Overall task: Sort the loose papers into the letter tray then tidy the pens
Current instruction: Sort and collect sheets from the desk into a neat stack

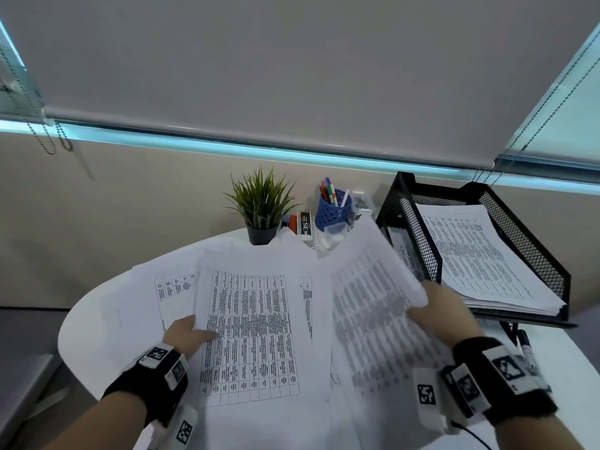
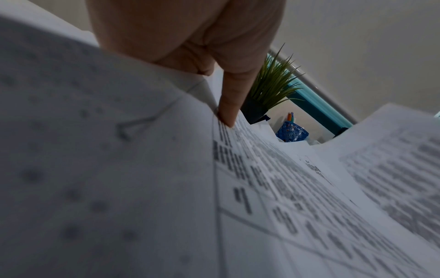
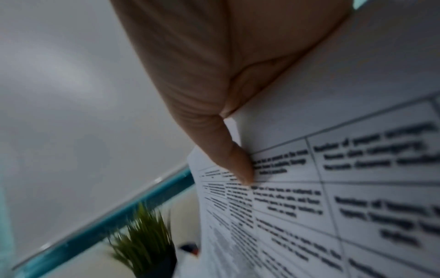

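Several loose printed sheets (image 1: 156, 287) lie spread over the white round table (image 1: 87, 329). My left hand (image 1: 190, 334) pinches the left edge of a table-printed sheet (image 1: 248, 332), thumb on top; the left wrist view shows that thumb (image 2: 228, 107) pressed on the sheet (image 2: 285, 188). My right hand (image 1: 443, 306) grips a lifted sheet (image 1: 373, 297) by its right edge, tilted up beside the black mesh letter tray (image 1: 532, 251), whose top tier holds a paper stack (image 1: 470, 254). In the right wrist view the thumb (image 3: 235, 159) clamps this sheet (image 3: 345, 169). Pens stand in a blue cup (image 1: 336, 211).
A potted green plant (image 1: 261, 209) and a small white box marked 35 (image 1: 306, 227) stand at the table's far edge near the cup. A black marker (image 1: 526, 344) lies on the table below the tray. A wall and roller blind rise behind.
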The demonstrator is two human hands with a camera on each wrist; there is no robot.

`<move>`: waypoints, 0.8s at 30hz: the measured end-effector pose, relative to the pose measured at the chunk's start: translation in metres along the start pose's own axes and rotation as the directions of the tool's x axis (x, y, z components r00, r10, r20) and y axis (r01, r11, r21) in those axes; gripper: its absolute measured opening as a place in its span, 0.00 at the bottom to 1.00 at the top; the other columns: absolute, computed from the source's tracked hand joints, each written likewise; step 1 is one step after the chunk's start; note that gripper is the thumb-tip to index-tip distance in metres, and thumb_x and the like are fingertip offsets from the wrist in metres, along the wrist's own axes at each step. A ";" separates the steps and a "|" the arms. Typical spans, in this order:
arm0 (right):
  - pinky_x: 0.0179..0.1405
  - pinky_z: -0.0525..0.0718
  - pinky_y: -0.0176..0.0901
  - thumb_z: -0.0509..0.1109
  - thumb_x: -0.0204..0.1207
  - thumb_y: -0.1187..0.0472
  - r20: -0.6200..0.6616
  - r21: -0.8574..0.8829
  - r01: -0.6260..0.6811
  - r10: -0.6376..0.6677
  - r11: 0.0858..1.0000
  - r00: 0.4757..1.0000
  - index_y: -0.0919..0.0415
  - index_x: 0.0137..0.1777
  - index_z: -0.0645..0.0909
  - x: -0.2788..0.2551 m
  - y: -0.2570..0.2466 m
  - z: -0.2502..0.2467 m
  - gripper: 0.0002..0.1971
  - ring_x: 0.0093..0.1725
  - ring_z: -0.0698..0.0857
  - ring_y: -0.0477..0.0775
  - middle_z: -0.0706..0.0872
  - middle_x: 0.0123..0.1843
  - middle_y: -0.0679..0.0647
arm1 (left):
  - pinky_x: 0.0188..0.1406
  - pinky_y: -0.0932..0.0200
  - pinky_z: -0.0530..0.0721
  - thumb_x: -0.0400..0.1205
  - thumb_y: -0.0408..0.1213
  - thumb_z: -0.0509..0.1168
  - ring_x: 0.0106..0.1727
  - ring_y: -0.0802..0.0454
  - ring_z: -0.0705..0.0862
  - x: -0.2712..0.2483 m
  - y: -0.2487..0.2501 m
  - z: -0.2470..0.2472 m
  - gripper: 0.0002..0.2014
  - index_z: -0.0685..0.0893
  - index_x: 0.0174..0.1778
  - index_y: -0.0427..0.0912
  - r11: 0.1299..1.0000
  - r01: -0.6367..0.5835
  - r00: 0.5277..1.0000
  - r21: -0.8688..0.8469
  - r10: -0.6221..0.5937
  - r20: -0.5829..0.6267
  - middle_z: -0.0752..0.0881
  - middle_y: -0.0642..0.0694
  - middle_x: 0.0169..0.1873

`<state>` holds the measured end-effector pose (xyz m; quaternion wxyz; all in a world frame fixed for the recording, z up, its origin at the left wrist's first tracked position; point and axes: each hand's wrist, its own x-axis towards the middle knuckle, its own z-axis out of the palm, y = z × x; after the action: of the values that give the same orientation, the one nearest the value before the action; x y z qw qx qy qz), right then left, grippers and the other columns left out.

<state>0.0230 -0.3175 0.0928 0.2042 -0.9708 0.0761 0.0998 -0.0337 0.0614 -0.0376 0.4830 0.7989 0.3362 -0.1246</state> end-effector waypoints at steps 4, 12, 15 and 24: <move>0.24 0.76 0.40 0.66 0.76 0.64 -0.183 0.044 0.103 -0.094 0.994 0.979 0.55 0.52 0.73 -0.021 -0.027 -0.049 0.07 0.34 0.84 0.52 0.83 0.39 0.52 | 0.76 0.48 0.63 0.76 0.34 0.72 0.77 0.38 0.66 -0.005 0.005 0.006 0.37 0.62 0.77 0.29 0.999 -0.034 0.996 0.005 0.033 0.077 0.66 0.34 0.77; 0.37 0.81 0.42 0.69 0.75 0.64 -0.346 0.453 0.379 -0.233 0.807 0.909 0.50 0.58 0.76 -0.051 -0.076 -0.076 0.14 0.45 0.87 0.47 0.87 0.49 0.45 | 0.70 0.49 0.70 0.78 0.32 0.68 0.70 0.39 0.74 -0.015 0.020 0.033 0.26 0.72 0.72 0.31 0.996 -0.090 0.989 -0.006 0.090 0.117 0.76 0.36 0.70; 0.53 0.85 0.56 0.71 0.72 0.67 -0.264 0.679 0.326 -0.196 0.658 0.945 0.50 0.60 0.76 -0.040 -0.080 -0.057 0.19 0.52 0.89 0.52 0.89 0.54 0.50 | 0.60 0.50 0.78 0.80 0.31 0.65 0.56 0.40 0.82 -0.013 0.023 0.038 0.12 0.82 0.59 0.35 0.997 -0.082 0.988 -0.016 0.083 0.133 0.85 0.36 0.54; 0.54 0.81 0.45 0.70 0.72 0.73 0.197 0.673 -0.143 0.011 0.726 0.980 0.63 0.71 0.67 -0.015 -0.041 0.070 0.28 0.55 0.84 0.55 0.83 0.58 0.57 | 0.72 0.52 0.65 0.88 0.48 0.47 0.74 0.38 0.70 0.000 0.021 0.039 0.28 0.70 0.73 0.27 0.996 0.051 0.995 -0.076 -0.044 0.085 0.70 0.31 0.74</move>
<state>0.0045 -0.2495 0.0488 0.5485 -0.8104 0.1294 0.1600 -0.0149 0.0212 -0.0425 0.5244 0.7652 0.3393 -0.1558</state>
